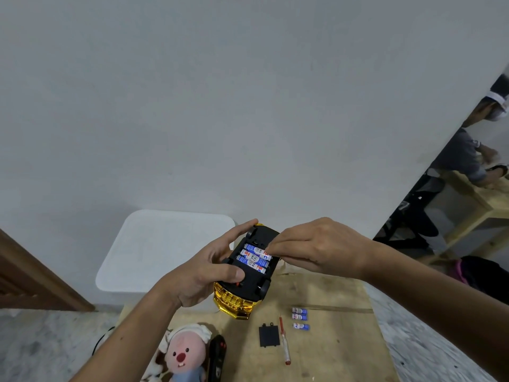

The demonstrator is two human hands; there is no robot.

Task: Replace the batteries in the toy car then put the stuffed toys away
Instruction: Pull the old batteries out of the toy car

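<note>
While held upside down above the table's far edge: car (245, 274), black underside up, gold body below.
Left hand (203, 271): curled round the car's left side, thumb on the underside, fingers along the far end.
Right hand (316, 249): fingertips pinched on a battery at the open bay's right end.
Bay: three blue-and-white batteries (254, 259) lie side by side.
Table (330, 354), right part: three loose cells (300, 317), red screwdriver (284, 340), black cover (269, 336) just left of it.
Near-left edge: pink stuffed toy (183, 354); black remote (217, 354) beside it.
Beyond the table: white box (154, 249).
</note>
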